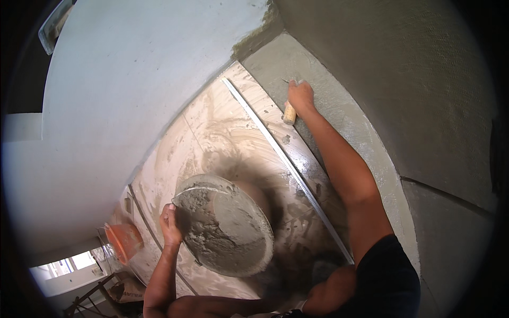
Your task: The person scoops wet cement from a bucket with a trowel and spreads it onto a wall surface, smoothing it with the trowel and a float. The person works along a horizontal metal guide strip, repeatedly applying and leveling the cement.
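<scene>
My left hand [170, 226] is closed on the rim of a round bucket [256, 194], near where its wire handle joins. The bucket is tilted toward me, and wet grey mortar [220, 225] fills much of it. Farther off, my right hand [301, 97] grips a trowel by its wooden handle [289, 114]. Only a thin metal bit of the trowel shows past the fingers; its blade is mostly hidden. That hand is over a strip of smooth wet mortar [331, 100] along the right wall.
A long metal straightedge [273, 142] lies across the smeared tile floor [204, 130], between bucket and mortar strip. White wall [132, 69] rises at left, grey rendered wall [387, 69] at right. An orange bucket [125, 243] stands at lower left, near a paper sack [127, 290].
</scene>
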`<state>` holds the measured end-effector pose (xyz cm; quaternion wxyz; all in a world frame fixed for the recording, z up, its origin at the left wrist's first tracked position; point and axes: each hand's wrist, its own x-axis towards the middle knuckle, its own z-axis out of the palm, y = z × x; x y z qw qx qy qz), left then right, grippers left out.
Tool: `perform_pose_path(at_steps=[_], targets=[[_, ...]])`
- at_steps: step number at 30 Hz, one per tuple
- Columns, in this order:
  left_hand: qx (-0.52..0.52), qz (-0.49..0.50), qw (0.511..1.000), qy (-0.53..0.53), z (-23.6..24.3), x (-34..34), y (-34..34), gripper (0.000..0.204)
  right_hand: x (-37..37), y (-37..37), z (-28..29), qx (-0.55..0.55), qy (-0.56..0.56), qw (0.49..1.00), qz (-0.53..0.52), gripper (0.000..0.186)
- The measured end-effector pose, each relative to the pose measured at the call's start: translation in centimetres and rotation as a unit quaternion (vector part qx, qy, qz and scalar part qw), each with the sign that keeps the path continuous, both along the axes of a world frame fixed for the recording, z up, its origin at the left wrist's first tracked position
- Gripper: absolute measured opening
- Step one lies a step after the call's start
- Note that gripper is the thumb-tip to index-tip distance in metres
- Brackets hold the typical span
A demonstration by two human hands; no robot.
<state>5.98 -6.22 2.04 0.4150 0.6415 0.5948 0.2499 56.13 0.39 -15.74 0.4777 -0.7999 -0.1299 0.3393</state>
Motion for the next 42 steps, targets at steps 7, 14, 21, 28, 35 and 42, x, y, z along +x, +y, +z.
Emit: perform_pose_path(at_steps=[7, 14, 21, 28, 35, 42], targets=[[-0.005, 0.002, 1.000, -0.001, 0.1, 0.0, 0.0, 0.034, 2.4, 4.4, 1.9, -0.005, -0.018, 0.993, 0.115, 0.038], [-0.010, 0.000, 1.000, -0.007, 1.3, 0.8, -0.2, 0.034, 2.8, 3.2, 6.8, -0.106, -0.139, 0.973, 0.148, 0.032], [-0.016, 0.011, 1.000, -0.022, 0.1, -0.9, 0.3, 0.034, 3.6, -0.7, 6.7, -0.148, -0.141, 0.966, 0.158, 0.031], [-0.003, 0.017, 1.000, -0.012, 0.1, -1.3, 0.2, 0.034, 4.6, -5.2, 7.7, -0.180, -0.117, 0.950, 0.227, 0.033], [-0.008, 0.006, 1.000, -0.025, -0.3, -0.2, 0.3, 0.034, 6.8, -9.8, 1.8, -0.204, -0.225, 0.897, 0.322, 0.033], [0.019, 0.000, 1.000, 0.022, -0.5, -1.6, 0.5, 0.035, 2.8, -14.5, 4.2, -0.099, -0.107, 0.962, 0.231, 0.040]])
